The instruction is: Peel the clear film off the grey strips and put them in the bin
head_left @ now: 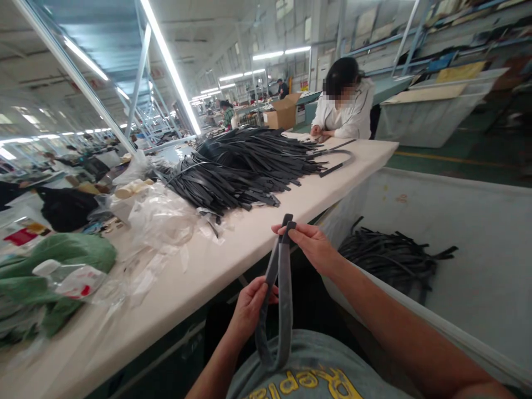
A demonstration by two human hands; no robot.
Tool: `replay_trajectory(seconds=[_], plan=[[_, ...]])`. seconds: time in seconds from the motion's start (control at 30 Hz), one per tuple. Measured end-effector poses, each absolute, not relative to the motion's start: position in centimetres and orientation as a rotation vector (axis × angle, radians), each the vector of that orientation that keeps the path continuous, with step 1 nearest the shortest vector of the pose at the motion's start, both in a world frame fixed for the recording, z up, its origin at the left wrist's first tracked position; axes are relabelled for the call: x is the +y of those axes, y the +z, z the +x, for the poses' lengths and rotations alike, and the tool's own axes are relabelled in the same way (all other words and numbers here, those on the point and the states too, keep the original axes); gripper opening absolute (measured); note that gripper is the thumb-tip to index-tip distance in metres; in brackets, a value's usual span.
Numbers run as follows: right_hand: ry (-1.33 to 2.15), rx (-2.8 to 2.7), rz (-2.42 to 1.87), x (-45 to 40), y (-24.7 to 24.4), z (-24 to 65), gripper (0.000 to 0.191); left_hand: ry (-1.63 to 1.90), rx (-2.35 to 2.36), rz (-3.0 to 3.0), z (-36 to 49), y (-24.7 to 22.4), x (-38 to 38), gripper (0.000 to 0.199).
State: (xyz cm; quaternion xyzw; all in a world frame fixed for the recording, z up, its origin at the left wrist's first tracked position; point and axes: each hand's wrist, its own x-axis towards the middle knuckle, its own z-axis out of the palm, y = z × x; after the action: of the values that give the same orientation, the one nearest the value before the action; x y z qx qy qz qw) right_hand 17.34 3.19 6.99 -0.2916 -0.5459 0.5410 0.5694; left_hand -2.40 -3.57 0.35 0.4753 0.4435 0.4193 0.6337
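Note:
A dark grey fabric strap (285,299) with black ends hangs in a loop in front of my body. My right hand (313,244) pinches its two ends together at the top, near the table's edge. Lower down, my left hand (249,305) is closed round one side of the strap. The bottom of the loop hangs against the grey shirt. On the table (216,269) ahead lies a large pile of similar black straps (245,166), their ends fanned toward me.
A white bin (465,205) at my right holds loose black straps (386,255). Left on the table are crumpled clear plastic (162,213), a plastic bottle (70,280) and green cloth (83,249). A person (344,105) leans at the table's far end.

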Motion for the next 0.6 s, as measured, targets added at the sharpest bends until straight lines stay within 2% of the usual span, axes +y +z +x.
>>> replay_trajectory(seconds=[0.1,0.3,0.43,0.6], plan=[[1.214,-1.361,-0.735,2.0,7.4,16.5,0.025,1.013,0.938,1.190,-1.9,2.0,-3.0,0.047],[1.173,-1.317,-0.877,-0.5,6.9,16.3,0.025,1.036,0.937,1.441,0.8,4.8,-3.1,0.033],[1.087,-1.135,-0.841,-1.1,7.4,18.0,0.014,0.909,0.973,1.595,1.6,3.0,-5.0,0.031],[1.012,-1.131,-1.006,-0.7,7.1,18.9,0.019,0.682,0.960,1.605,0.9,-0.9,-5.8,0.037]])
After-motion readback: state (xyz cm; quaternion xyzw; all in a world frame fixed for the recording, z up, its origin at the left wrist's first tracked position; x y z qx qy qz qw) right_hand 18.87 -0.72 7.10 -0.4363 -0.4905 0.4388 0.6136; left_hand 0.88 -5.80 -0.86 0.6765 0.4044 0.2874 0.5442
